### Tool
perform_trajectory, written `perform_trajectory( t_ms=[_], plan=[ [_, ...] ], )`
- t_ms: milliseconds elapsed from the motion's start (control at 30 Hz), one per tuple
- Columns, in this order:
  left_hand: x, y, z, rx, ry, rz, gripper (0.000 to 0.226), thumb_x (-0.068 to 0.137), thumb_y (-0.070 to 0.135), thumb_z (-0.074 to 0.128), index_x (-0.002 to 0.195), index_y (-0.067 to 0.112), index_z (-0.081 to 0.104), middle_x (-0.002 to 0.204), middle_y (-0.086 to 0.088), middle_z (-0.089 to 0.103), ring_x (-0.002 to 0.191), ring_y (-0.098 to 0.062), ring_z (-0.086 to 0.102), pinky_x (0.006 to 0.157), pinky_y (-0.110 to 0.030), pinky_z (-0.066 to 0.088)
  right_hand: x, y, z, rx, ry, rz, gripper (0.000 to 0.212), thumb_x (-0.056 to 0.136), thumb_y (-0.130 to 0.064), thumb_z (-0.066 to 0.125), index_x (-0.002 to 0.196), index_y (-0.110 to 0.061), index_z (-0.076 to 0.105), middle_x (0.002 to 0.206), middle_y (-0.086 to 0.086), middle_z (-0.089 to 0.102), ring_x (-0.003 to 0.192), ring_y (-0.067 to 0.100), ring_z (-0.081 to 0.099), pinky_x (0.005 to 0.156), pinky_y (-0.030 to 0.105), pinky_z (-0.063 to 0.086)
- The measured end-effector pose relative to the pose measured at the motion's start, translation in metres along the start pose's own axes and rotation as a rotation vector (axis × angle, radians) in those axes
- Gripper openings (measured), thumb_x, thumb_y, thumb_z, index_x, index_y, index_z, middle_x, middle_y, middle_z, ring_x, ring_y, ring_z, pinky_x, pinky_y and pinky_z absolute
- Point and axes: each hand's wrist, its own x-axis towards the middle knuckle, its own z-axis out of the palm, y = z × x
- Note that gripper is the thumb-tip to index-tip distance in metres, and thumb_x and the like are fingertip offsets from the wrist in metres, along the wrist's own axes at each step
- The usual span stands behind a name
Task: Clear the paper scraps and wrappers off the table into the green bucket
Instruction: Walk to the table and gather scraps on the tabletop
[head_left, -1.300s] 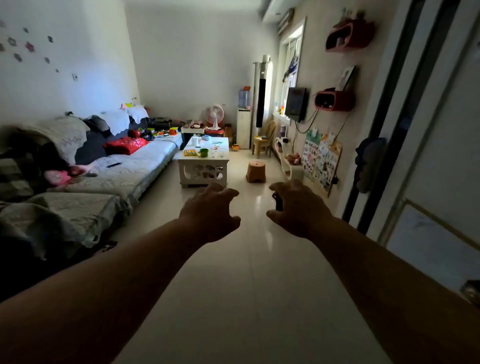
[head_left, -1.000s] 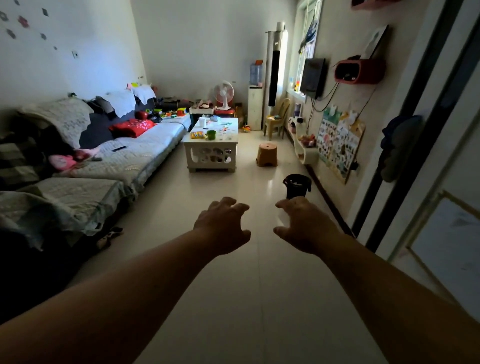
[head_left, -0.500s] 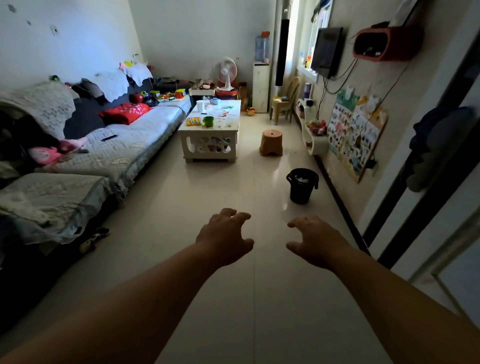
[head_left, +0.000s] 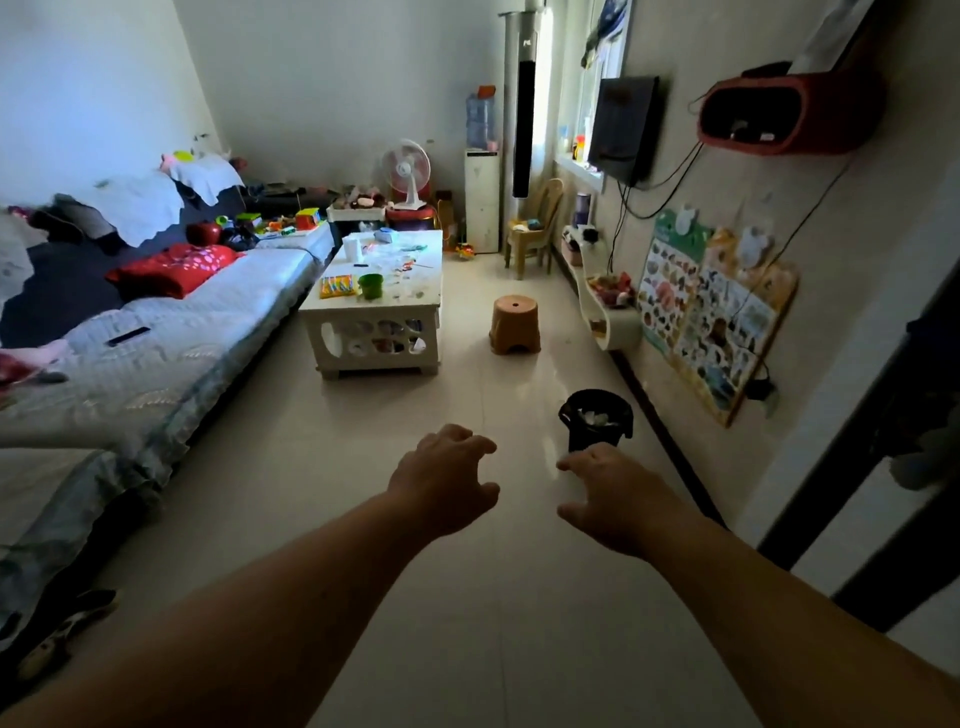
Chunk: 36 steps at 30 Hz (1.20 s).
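A low white table (head_left: 332, 307) stands across the room beside the sofa. A small green bucket (head_left: 371, 286) sits near its front edge, next to a yellow wrapper (head_left: 337, 286). Paper scraps (head_left: 402, 270) and small bits lie scattered over the tabletop, with a white roll (head_left: 352, 249) at the back. My left hand (head_left: 443, 480) and my right hand (head_left: 609, 493) are stretched out in front of me over the floor, far from the table. Both hold nothing, with fingers curled and apart.
A black bin (head_left: 595, 420) with white scraps inside stands on the floor just beyond my right hand. A brown stool (head_left: 515, 323) sits right of the table. The sofa (head_left: 156, 343) runs along the left; a white shelf (head_left: 608, 312) lines the right wall.
The view has moved forward and tilted down. The table and the black bin are nearer and lower in view. Both hands stay outstretched and empty.
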Motion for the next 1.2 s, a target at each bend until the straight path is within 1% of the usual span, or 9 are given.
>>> perform_trajectory(
  t_ms=[200, 367, 433, 533, 700, 867, 1000, 1200],
  plan=[
    [0.124, -0.022, -0.006, 0.001, -0.037, 0.043, 0.054, 0.09, 0.043, 0.061, 0.141, 0.03, 0.049, 0.144, 0.0, 0.05, 0.125, -0.019, 0.052, 0.1, -0.039, 0.05, 0.118, 0.027, -0.01, 0.02, -0.029, 0.048, 0.058, 0.086, -0.045, 0.057, 0.139, -0.032, 0.037, 0.145, -0.001, 0.039, 0.128, 0.021, 0.044, 0.103, 0.039, 0.041],
    [0.243, -0.034, -0.009, 0.034, -0.052, 0.049, 0.053, 0.091, 0.043, 0.059, 0.142, 0.03, 0.049, 0.141, 0.0, 0.053, 0.123, -0.018, 0.053, 0.098, -0.038, 0.051, 0.24, 0.066, -0.024, 0.035, -0.045, 0.041, 0.058, 0.085, -0.044, 0.058, 0.139, -0.032, 0.038, 0.147, 0.0, 0.038, 0.133, 0.022, 0.04, 0.107, 0.041, 0.038],
    [0.297, -0.038, -0.013, 0.024, -0.049, 0.02, 0.053, 0.091, 0.043, 0.059, 0.141, 0.031, 0.049, 0.14, 0.0, 0.053, 0.123, -0.018, 0.052, 0.098, -0.037, 0.05, 0.298, 0.082, -0.034, 0.04, -0.065, 0.024, 0.059, 0.086, -0.044, 0.059, 0.139, -0.032, 0.038, 0.147, 0.0, 0.038, 0.133, 0.021, 0.04, 0.107, 0.039, 0.038],
    [0.37, -0.041, -0.025, -0.019, -0.057, -0.034, 0.054, 0.091, 0.043, 0.059, 0.143, 0.031, 0.047, 0.142, 0.0, 0.052, 0.126, -0.018, 0.051, 0.099, -0.035, 0.049, 0.379, 0.1, -0.054, 0.041, -0.081, 0.009, 0.058, 0.085, -0.045, 0.059, 0.138, -0.033, 0.039, 0.145, -0.001, 0.04, 0.128, 0.02, 0.046, 0.103, 0.036, 0.042],
    [0.484, -0.058, -0.043, -0.046, -0.018, -0.102, 0.056, 0.09, 0.044, 0.06, 0.143, 0.033, 0.046, 0.144, 0.0, 0.051, 0.127, -0.019, 0.05, 0.1, -0.037, 0.049, 0.508, 0.108, -0.08, 0.023, -0.05, -0.021, 0.057, 0.084, -0.045, 0.06, 0.136, -0.033, 0.04, 0.145, -0.002, 0.041, 0.126, 0.019, 0.048, 0.101, 0.036, 0.044],
    [0.593, -0.1, -0.06, -0.047, -0.006, -0.12, 0.057, 0.091, 0.043, 0.06, 0.145, 0.033, 0.044, 0.148, 0.0, 0.046, 0.132, -0.02, 0.046, 0.102, -0.036, 0.046, 0.625, 0.107, -0.084, -0.009, -0.054, -0.047, 0.056, 0.084, -0.044, 0.061, 0.135, -0.034, 0.042, 0.145, -0.002, 0.041, 0.127, 0.019, 0.047, 0.102, 0.036, 0.044],
    [0.692, -0.147, -0.07, -0.019, 0.006, -0.108, 0.059, 0.09, 0.044, 0.06, 0.145, 0.033, 0.044, 0.148, -0.001, 0.046, 0.136, -0.022, 0.042, 0.107, -0.04, 0.043, 0.73, 0.105, -0.085, -0.012, -0.031, -0.067, 0.056, 0.085, -0.044, 0.06, 0.136, -0.033, 0.041, 0.146, -0.003, 0.041, 0.128, 0.018, 0.046, 0.103, 0.036, 0.041],
    [0.848, -0.213, -0.115, 0.048, -0.056, -0.054, 0.059, 0.09, 0.046, 0.058, 0.145, 0.033, 0.044, 0.148, -0.003, 0.047, 0.135, -0.024, 0.044, 0.108, -0.039, 0.042, 0.888, 0.094, -0.11, 0.034, -0.014, -0.011, 0.057, 0.084, -0.044, 0.06, 0.137, -0.032, 0.041, 0.142, -0.001, 0.043, 0.123, 0.019, 0.05, 0.1, 0.038, 0.044]
  ],
)
